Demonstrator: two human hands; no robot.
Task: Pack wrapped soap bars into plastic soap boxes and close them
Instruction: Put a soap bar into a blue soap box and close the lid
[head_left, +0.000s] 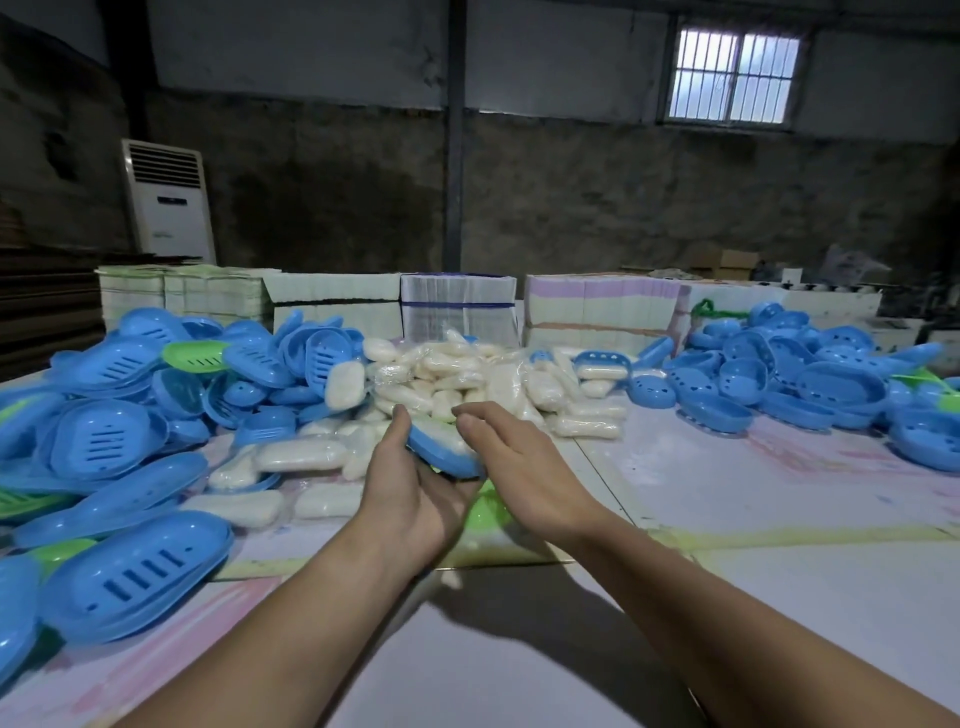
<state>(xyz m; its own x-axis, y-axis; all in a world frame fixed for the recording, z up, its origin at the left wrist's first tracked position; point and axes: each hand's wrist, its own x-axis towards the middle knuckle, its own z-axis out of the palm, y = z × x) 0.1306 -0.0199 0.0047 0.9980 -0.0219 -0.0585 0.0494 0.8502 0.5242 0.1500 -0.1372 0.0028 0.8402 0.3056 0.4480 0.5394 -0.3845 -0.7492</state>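
My left hand (410, 483) holds a blue plastic soap box half (447, 452) from below, thumb along its left edge; a white wrapped soap bar (441, 434) lies in it. Just right of the box, my right hand (511, 457) hovers with relaxed fingers, its fingertips near the box's far end and nothing in it. Behind my hands lies a heap of wrapped soap bars (452, 379). Blue box halves are piled at the left (109, 431) and at the right (810, 379).
The work table (727, 493) is covered in pale, stained sheeting. Loose soap bars (301, 452) lie left of my hands. A green box part (488, 512) sits under my hands. Stacks of flat cartons (457, 306) line the table's far edge.
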